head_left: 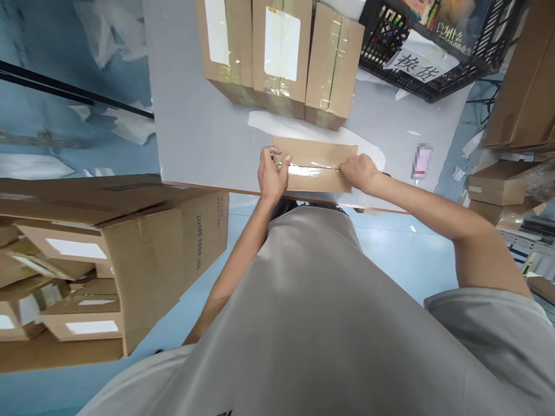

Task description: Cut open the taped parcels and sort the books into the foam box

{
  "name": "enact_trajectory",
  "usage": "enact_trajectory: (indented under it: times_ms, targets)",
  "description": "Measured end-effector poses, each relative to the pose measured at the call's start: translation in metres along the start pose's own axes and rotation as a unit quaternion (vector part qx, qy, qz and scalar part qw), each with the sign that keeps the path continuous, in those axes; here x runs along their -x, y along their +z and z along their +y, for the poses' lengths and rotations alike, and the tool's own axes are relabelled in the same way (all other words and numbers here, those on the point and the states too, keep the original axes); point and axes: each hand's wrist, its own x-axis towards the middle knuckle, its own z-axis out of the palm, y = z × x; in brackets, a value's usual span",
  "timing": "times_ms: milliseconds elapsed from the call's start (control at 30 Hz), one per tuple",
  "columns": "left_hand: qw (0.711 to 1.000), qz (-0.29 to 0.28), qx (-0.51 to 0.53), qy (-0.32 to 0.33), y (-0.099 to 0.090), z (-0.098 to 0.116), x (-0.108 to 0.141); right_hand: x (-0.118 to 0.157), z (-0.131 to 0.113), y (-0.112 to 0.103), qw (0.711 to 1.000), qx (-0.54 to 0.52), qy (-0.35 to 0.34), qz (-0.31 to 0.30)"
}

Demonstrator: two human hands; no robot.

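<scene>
A long, flat cardboard box (321,151) lies near the front edge of the table, a shiny strip of clear tape along the seam on its top. My left hand (272,178) grips the left end of this box, thumb on top and fingers curled at the edge; a small dark or shiny bit shows between the fingers, too small to name. At the right end of the seam, my right hand (361,172) is closed, its fingertips pressed to the box. What those fingers pinch, if anything, is hidden.
Several taped cartons (281,92) stand along the back of the grey table (191,127). A black plastic crate (390,75) with books sits back right, near a blurred pink item (421,162). On the left, a large open carton (151,271) holds smaller boxes.
</scene>
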Motion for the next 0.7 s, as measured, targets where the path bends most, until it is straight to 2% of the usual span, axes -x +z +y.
enact_trajectory:
  times_ms: [167, 333, 500, 700]
  targets:
    - [0.999, -0.021, 0.017, -0.021, -0.002, -0.002, -0.001, 0.021, 0.020, 0.003, 0.999, 0.014, 0.025, -0.025]
    - [0.999, -0.025, 0.023, -0.025, -0.007, 0.003, -0.002, 0.028, 0.031, 0.007, 0.999, 0.010, 0.022, -0.028]
    - [0.999, -0.018, 0.030, -0.032, -0.011, 0.006, -0.003, 0.031, 0.051, 0.027, 1.000, -0.016, 0.000, -0.009]
    - [1.000, -0.022, 0.009, -0.019, -0.009, -0.003, -0.004, 0.024, 0.053, 0.052, 0.998, -0.056, -0.003, 0.018]
